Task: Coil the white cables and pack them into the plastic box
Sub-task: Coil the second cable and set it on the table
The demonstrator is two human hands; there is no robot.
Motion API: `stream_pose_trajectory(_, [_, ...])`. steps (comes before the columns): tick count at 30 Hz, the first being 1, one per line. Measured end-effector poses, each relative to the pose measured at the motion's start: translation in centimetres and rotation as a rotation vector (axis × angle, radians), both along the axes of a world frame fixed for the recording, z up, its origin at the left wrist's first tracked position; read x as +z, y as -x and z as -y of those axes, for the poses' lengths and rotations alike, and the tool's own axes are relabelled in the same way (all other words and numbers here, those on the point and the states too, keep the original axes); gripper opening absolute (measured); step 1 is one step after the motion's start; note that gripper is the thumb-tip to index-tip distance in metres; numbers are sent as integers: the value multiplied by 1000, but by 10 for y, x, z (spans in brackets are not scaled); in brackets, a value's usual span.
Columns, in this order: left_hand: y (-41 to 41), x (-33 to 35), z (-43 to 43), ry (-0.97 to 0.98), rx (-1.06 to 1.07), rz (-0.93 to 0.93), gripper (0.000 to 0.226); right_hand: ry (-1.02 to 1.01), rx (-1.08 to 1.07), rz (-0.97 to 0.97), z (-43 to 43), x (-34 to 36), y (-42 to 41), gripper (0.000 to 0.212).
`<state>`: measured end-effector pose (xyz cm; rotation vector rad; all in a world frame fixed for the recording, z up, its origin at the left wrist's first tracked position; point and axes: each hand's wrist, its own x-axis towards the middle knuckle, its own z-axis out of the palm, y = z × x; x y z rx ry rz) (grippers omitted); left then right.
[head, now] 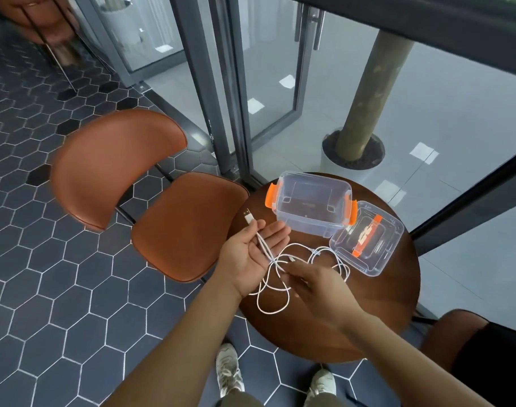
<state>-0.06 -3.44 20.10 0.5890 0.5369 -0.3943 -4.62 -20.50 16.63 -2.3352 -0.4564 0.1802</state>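
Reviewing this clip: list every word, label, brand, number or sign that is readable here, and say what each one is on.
None can be read.
Lid: white marks beside its orange strip, too blurred to read.
Plastic box: clear walls, orange clips, no print visible.
White cables, USB plug: no marking visible.
Table, chair, shoes: no text visible.

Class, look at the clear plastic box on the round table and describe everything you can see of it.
The plastic box is clear, rectangular with rounded corners, and has an orange latch at each short end. It stands upright and open on the far side of the dark wooden table, with nothing visible inside. Its lid lies beside it, its edge meeting the box's right end. Neither hand touches the box.
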Motion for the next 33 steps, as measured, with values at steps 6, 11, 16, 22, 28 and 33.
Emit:
stream_pose_trajectory(6, [6, 9, -7, -4, 6, 46, 34, 124, 121, -299, 32, -7, -5, 45])
stream_pose_trajectory(11, [9, 10, -6, -55, -156, 37, 36, 291, 134, -426, 41, -7, -36, 34])
stream_pose_trajectory(16, [10, 18, -1, -194, -497, 85, 39, 333, 44, -280, 22, 29, -78, 25])
stream_pose_trajectory(22, [1, 16, -7, -521, -662, 146, 38, 45, -122, -344, 2, 62, -96, 22])
stream_pose_trajectory(28, [3, -1, -1, -566, -463, 135, 38, -202, -214, -489, -10, 70, -71, 15])
stream_pose_trajectory(33, [-1, 0, 9, -288, -199, 20, 38, -106, -138, -274, -23, 61, -41, 20])
